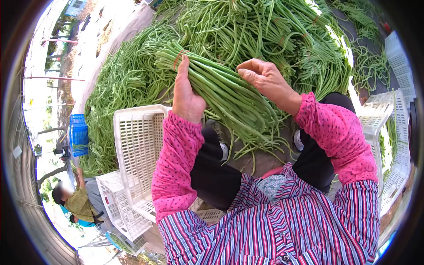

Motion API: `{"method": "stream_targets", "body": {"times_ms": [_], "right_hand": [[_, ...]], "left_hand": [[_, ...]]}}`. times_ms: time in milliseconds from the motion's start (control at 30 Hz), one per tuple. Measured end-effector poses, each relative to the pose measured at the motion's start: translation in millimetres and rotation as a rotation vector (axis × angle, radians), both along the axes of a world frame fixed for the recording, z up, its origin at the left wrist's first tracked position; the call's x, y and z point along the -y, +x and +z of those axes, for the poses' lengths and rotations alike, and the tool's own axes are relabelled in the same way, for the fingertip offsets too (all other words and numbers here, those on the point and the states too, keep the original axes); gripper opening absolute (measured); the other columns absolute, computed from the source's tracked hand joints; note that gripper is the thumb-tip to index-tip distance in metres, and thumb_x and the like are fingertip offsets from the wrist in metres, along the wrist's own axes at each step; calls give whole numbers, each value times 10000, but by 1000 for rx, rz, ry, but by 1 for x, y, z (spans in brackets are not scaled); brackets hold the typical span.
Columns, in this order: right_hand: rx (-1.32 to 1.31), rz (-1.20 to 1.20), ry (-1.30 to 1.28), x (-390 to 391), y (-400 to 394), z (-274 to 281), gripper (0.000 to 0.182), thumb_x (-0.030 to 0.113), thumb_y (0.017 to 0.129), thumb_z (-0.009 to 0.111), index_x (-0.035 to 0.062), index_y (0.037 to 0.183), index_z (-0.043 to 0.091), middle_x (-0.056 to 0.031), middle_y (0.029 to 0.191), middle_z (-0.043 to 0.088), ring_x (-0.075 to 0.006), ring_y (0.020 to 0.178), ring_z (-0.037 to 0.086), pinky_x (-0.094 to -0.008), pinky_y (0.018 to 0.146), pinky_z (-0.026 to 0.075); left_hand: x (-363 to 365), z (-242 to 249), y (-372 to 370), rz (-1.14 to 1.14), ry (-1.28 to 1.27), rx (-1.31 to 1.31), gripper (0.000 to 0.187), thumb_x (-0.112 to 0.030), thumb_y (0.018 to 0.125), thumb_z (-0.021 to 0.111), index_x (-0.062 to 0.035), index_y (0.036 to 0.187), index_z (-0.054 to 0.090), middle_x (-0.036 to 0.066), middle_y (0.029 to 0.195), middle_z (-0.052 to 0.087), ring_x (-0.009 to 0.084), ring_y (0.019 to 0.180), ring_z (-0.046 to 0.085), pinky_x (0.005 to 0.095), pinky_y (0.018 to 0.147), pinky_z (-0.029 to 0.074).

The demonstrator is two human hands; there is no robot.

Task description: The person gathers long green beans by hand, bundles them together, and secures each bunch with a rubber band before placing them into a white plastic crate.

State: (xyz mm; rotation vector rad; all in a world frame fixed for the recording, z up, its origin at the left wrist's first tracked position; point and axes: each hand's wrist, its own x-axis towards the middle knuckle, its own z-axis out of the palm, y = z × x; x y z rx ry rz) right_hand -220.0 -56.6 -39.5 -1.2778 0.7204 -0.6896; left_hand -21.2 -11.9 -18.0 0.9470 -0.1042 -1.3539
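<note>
A bundle of long green beans (pixel 229 90) slants across the middle, its trimmed ends at the upper left and its loose tails hanging down to the right. A thin red band (pixel 179 58) circles it near the ends. My left hand (pixel 187 95) is closed around the bundle just below the band, thumb upward, the other fingers hidden behind the beans. My right hand (pixel 267 81) is at the bundle's upper right edge, its fingers curled and thumb and forefinger close together. Whatever these fingers hold, if anything, cannot be made out.
A large heap of long beans (pixel 132 75) lies ahead, with banded bundles (pixel 282 31) on it. White plastic crates (pixel 141 115) stand at my left, others (pixel 399 150) at my right. A blue crate (pixel 79 134) is farther left. Another person (pixel 81 201) is at the lower left.
</note>
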Motion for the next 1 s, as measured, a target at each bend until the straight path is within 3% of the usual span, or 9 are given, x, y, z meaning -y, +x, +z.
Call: {"method": "stream_targets", "body": {"times_ms": [33,100,167,433,533,633,700,867,1000], "right_hand": [[-34,-95,-148,-1,0,0,246,213,917,605,-24,975,629,-43,857,651,-76,763,567,-253,687,474],[9,-111,-155,-5,-1,2,219,187,882,642,-15,965,630,-58,831,627,-105,734,570,-260,681,477],[-128,-38,-481,-11,-1,10,177,159,855,662,1,932,641,-67,814,590,-136,718,580,-270,676,484],[-131,45,-406,-7,4,-2,140,99,810,686,1,895,632,-82,820,561,-167,726,592,-303,666,485],[-154,61,-514,-9,5,-6,138,94,813,682,-6,876,612,-91,810,576,-168,719,592,-300,650,484],[-110,125,-378,-5,3,-5,144,106,833,660,-16,867,594,-78,779,582,-152,723,586,-293,652,478],[-58,166,-201,-4,1,-1,150,143,896,605,2,923,563,-13,803,578,-93,740,557,-236,652,454],[20,151,189,-3,0,13,158,185,933,555,29,946,532,41,720,484,-20,588,387,-177,500,319],[37,148,210,-10,4,22,179,213,943,555,34,947,545,66,679,449,-8,568,357,-175,489,301]], "left_hand": [[-1,-2,1,2,2,1,392,-390,955,490,-32,1110,524,270,1052,614,406,967,615,533,864,511],[0,-4,3,27,9,-14,412,-401,956,482,-20,1104,537,270,1053,615,397,956,620,522,866,511],[-1,-8,7,29,-1,10,426,-405,955,482,-9,1098,546,255,1050,623,376,943,628,512,855,515],[-3,2,3,75,-64,80,306,-386,958,482,-143,1125,566,133,1035,629,341,972,615,510,852,514],[-6,4,3,40,-64,81,332,-383,964,466,-118,1140,562,147,1043,626,365,977,606,519,877,496],[-9,7,5,-16,-81,-9,360,-380,971,443,-93,1156,557,160,1047,624,383,1003,591,526,903,476],[-10,7,8,-16,-96,2,377,-379,973,431,-77,1161,555,169,1059,620,378,1033,578,525,915,467],[-11,1,10,-4,-141,34,356,-362,981,421,-94,1171,556,146,1078,619,327,1014,592,481,917,475],[-10,1,6,13,-172,-14,341,-347,989,412,-107,1185,554,107,1073,627,273,984,604,441,903,486]]}}
